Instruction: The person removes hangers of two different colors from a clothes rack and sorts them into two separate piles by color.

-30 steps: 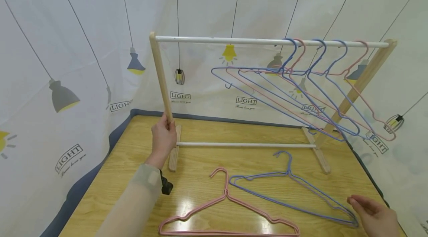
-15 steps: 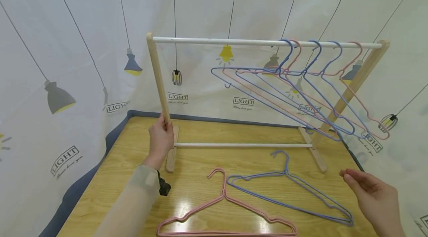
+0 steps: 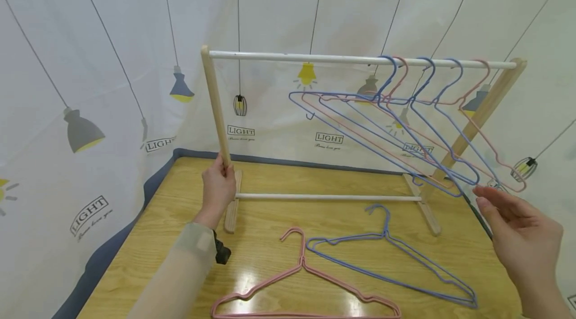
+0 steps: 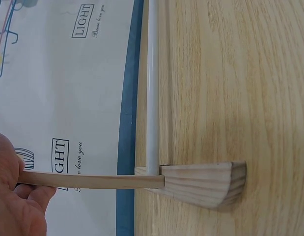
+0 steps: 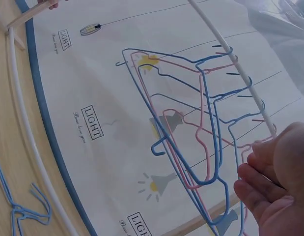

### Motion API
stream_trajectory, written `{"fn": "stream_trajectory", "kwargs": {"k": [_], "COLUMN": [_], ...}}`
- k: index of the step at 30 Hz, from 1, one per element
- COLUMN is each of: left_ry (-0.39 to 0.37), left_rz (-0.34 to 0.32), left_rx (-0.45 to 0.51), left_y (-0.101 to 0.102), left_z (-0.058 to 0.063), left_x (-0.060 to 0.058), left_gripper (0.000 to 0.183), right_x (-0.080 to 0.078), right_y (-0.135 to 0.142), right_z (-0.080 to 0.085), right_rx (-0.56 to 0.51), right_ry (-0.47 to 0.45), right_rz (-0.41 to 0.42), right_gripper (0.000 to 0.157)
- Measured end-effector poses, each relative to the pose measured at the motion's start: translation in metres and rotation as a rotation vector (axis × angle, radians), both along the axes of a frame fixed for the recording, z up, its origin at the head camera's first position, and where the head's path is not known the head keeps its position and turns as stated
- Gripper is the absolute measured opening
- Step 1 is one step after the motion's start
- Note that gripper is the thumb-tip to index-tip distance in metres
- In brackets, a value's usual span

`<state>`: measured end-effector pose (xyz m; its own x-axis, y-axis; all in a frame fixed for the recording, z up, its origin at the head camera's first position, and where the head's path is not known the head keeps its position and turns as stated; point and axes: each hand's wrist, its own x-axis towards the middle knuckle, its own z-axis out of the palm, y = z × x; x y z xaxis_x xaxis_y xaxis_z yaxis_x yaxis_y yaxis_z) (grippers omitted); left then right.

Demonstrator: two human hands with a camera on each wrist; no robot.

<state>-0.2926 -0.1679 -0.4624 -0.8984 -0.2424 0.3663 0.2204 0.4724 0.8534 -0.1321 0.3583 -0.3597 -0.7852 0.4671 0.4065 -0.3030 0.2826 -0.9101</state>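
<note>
Standing on the table, the rack is gripped by its left post in the left hand; loads of rail room's left before the hung hangers. Near their right corners, the right hand is held, fingers loosely bent, table edge seen behind.

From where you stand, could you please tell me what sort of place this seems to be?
Probably an indoor corner, perhaps a staged practice area: a wood-grain table, a lamp-patterned backdrop behind and beside it, and a tabletop rack with wire hangers.
</note>
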Motion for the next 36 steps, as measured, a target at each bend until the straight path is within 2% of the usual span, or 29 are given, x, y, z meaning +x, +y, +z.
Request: {"fn": "stream_trajectory", "kwargs": {"k": [5,9,13,17,25,32,36], "left_ry": [-0.004,-0.014,-0.028,-0.024,-0.006,-0.010,-0.004], "left_rz": [0.006,0.007,0.004,0.004,0.019,0.020,0.019], "left_rx": [0.002,0.007,0.011,0.006,-0.014,-0.023,-0.034], "left_y": [0.001,0.001,0.001,0.001,0.001,0.001,0.000], "left_z": [0.000,0.001,0.001,0.002,0.001,0.000,-0.001], "left_x": [0.000,0.000,0.001,0.001,-0.001,-0.001,-0.001], "left_gripper": [0.042,0.043,0.045,0.043,0.038,0.037,0.034], "right_x": [-0.015,-0.027,-0.035,-0.039,-0.045,-0.044,-0.045], "right_y": [-0.006,-0.011,-0.013,-0.016,-0.025,-0.034,-0.040], "right_z": [0.008,0.007,-0.001,-0.008,-0.022,-0.031,-0.031], "right_rx": [-0.075,-0.047,-0.057,-0.038,-0.077,-0.023,-0.045], "right_ry": [0.066,0.054,0.043,0.040,0.113,0.089,0.130], "right_rz": [0.089,0.105,0.154,0.204,0.338,0.358,0.348], "right_gripper": [0.030,0.030,0.028,0.028,0.030,0.029,0.030]}}
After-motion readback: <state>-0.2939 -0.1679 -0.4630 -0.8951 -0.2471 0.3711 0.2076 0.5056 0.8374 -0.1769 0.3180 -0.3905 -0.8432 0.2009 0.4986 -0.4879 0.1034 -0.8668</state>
